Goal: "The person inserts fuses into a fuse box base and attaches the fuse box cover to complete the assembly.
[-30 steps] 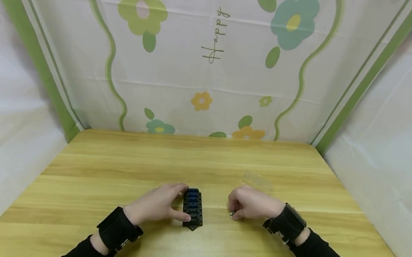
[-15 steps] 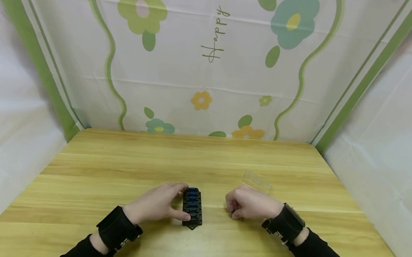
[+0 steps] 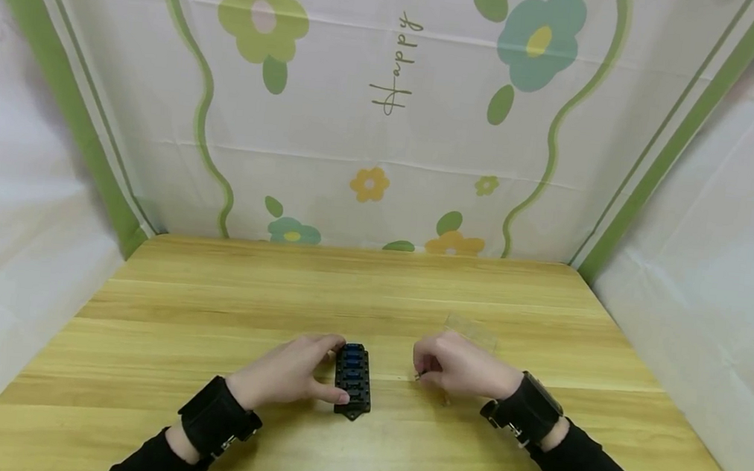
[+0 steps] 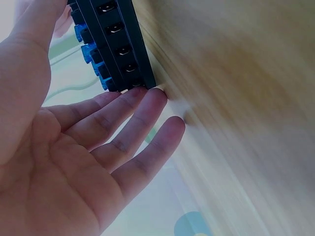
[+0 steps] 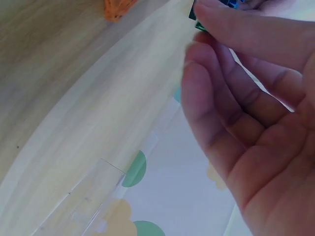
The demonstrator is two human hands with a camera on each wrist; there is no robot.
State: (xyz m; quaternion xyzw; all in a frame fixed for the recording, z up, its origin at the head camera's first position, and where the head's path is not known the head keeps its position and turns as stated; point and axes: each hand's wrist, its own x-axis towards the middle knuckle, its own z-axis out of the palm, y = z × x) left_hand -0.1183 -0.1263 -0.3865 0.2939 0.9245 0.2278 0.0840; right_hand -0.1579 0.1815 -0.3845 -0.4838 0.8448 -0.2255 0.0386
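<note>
Left hand (image 3: 287, 374), wide grip on black block (image 3: 354, 377); right hand (image 3: 463, 366), narrow pinch on green piece (image 5: 200, 25).

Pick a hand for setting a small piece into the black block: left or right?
Right, most likely. The right hand pinches a small piece to the right of the black block. The left hand is occupied, spanning the block with its thumb at the near end.
</note>
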